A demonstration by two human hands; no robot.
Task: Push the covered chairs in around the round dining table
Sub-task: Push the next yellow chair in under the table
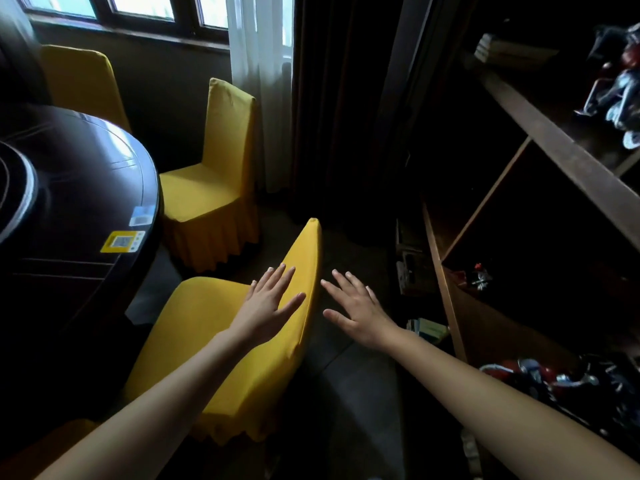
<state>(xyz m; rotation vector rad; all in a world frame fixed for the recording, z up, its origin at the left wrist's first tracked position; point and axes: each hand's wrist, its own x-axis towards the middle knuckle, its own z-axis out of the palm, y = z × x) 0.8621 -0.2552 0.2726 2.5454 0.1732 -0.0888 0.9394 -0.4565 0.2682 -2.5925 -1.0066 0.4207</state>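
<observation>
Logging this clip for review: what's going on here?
A person stands behind the nearest yellow-covered chair at a dark round table. The left hand lies flat and open on the chair's backrest; the right hand hovers open beside it, touching nothing. Two more covered chairs stand around the table, toward the window.

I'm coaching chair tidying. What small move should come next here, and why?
Probably bring the right hand onto the nearest chair's backrest: it is open beside it, while the left hand is over it, and the seat sits clear of the table.
</observation>
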